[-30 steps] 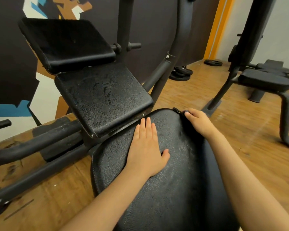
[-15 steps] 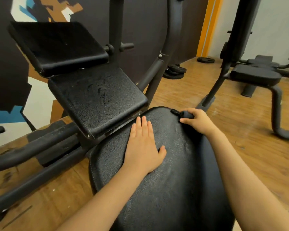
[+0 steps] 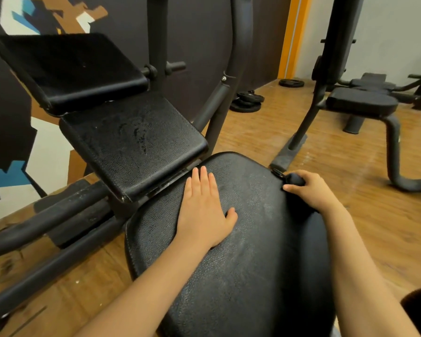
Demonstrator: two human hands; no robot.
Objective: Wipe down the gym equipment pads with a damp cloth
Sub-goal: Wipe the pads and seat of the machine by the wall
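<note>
Both my hands were on the seat pad, with no cloth that I could make out.

My left hand lay flat and open on the pad's upper middle, palm down, fingers together and pointing toward the lower back pad, thumb spread out to the side. My right hand sat at the pad's far right edge, fingers curled around a small dark knob; whether any cloth was tucked under that grip I could not tell. The seat pad's black textured cover showed pale smears and streaks across its middle. Above the lower back pad, the upper back pad tilted on the frame. Weight plates lay on the wooden floor near another bench.
</note>
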